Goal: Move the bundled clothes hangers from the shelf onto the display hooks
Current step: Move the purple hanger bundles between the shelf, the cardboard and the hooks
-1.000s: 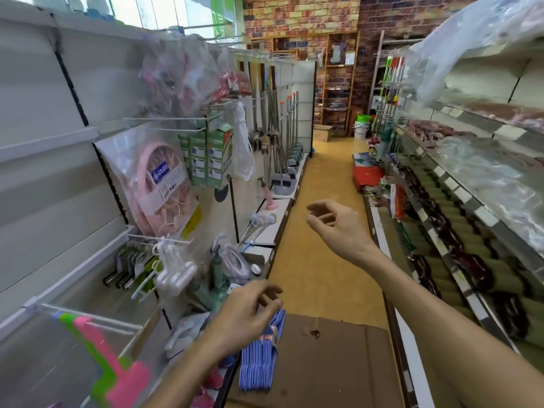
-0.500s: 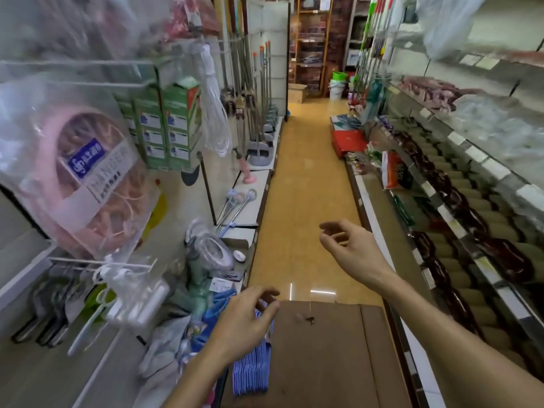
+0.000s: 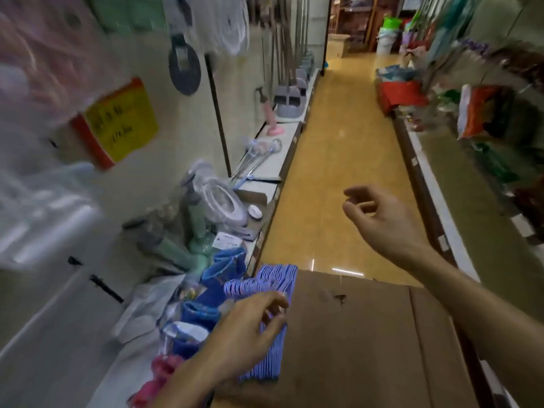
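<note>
A bundle of blue-purple clothes hangers point(image 3: 275, 287) lies at the low shelf's edge, against the left side of a brown cardboard box point(image 3: 356, 343). My left hand point(image 3: 247, 331) rests on top of the bundle with fingers curled over it; a firm grip is not clear. My right hand point(image 3: 374, 216) hovers above the aisle floor, holding nothing, its fingers loosely bent. The display hooks on the left wall are blurred, with bagged goods point(image 3: 41, 54) hanging from them.
Blue pouches point(image 3: 223, 269), pink items point(image 3: 164, 366) and green bottles point(image 3: 197, 228) crowd the low shelf point(image 3: 276, 160) left of the bundle. A yellow price sign point(image 3: 120, 122) hangs on the wall. The orange aisle floor point(image 3: 338, 142) runs ahead between two shelf rows.
The view has tipped down and closer to the low shelf. My left hand has dropped onto the hanger bundle. My right hand stays raised over the aisle.
</note>
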`<action>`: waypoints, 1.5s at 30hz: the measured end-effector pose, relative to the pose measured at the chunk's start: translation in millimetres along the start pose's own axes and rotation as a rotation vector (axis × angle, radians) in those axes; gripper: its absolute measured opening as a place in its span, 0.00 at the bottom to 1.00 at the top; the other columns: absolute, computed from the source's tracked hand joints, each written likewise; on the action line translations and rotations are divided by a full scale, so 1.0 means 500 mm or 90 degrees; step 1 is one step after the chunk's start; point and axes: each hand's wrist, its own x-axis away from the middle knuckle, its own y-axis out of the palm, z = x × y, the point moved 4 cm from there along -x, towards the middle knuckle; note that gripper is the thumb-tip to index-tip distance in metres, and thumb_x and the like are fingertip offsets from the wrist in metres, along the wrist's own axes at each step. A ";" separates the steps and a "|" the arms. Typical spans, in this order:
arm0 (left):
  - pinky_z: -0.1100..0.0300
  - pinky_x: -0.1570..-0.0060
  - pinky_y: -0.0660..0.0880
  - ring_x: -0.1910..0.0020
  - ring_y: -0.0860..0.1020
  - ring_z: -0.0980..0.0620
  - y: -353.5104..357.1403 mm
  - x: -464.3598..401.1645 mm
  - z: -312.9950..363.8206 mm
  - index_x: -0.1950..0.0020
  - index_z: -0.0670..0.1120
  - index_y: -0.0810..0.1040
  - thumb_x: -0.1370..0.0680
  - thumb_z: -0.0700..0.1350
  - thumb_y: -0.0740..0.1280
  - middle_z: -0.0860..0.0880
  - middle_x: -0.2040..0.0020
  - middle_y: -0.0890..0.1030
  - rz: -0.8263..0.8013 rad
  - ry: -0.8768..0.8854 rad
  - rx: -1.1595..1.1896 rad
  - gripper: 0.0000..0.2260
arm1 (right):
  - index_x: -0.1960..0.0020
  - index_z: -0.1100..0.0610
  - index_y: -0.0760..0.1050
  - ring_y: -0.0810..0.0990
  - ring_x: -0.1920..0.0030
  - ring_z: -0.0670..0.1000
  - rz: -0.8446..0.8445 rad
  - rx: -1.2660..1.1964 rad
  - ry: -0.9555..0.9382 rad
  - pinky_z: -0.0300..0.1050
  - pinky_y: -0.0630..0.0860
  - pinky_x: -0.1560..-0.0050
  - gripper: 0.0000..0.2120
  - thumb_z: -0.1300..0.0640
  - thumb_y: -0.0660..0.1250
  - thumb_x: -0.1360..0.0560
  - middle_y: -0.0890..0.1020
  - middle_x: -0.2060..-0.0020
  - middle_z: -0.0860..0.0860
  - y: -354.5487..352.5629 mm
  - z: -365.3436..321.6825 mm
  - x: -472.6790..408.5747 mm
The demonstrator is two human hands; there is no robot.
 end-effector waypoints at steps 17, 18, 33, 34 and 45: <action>0.71 0.52 0.71 0.49 0.76 0.62 0.427 -0.204 -0.501 0.45 0.53 0.78 0.20 0.46 0.67 0.58 0.49 0.79 0.052 -0.012 -0.051 0.06 | 0.35 0.55 0.76 0.79 0.49 0.49 -0.051 0.056 0.012 0.43 0.74 0.50 0.14 0.54 0.64 0.19 0.80 0.46 0.48 0.531 0.612 -0.035; 0.68 0.48 0.72 0.47 0.75 0.62 0.439 -0.221 -0.526 0.42 0.52 0.78 0.21 0.46 0.67 0.56 0.47 0.79 0.067 -0.008 -0.057 0.08 | 0.36 0.55 0.77 0.80 0.49 0.49 -0.058 0.060 0.016 0.44 0.74 0.50 0.14 0.55 0.65 0.20 0.80 0.47 0.49 0.563 0.641 -0.033; 0.42 0.26 0.57 0.27 0.65 0.48 0.495 -0.420 -0.712 0.24 0.54 0.62 0.16 0.57 0.54 0.49 0.26 0.68 -0.027 -0.018 -0.277 0.21 | 0.55 0.55 0.80 0.80 0.62 0.46 -0.314 -0.052 0.153 0.50 0.81 0.57 0.11 0.49 0.65 0.20 0.82 0.62 0.49 0.940 0.908 0.097; 0.43 0.26 0.57 0.27 0.65 0.49 0.496 -0.419 -0.718 0.24 0.54 0.61 0.16 0.55 0.53 0.49 0.26 0.68 -0.035 -0.014 -0.267 0.20 | 0.54 0.56 0.80 0.81 0.61 0.46 -0.337 -0.096 0.182 0.49 0.82 0.58 0.13 0.47 0.66 0.21 0.83 0.61 0.49 0.964 0.915 0.110; 0.48 0.24 0.53 0.25 0.62 0.49 0.489 -0.416 -0.727 0.22 0.52 0.60 0.15 0.48 0.55 0.50 0.23 0.65 -0.060 -0.017 -0.239 0.20 | 0.39 0.59 0.77 0.86 0.50 0.60 -0.275 -0.604 0.537 0.61 0.81 0.45 0.16 0.59 0.73 0.26 0.86 0.49 0.59 1.127 0.916 0.234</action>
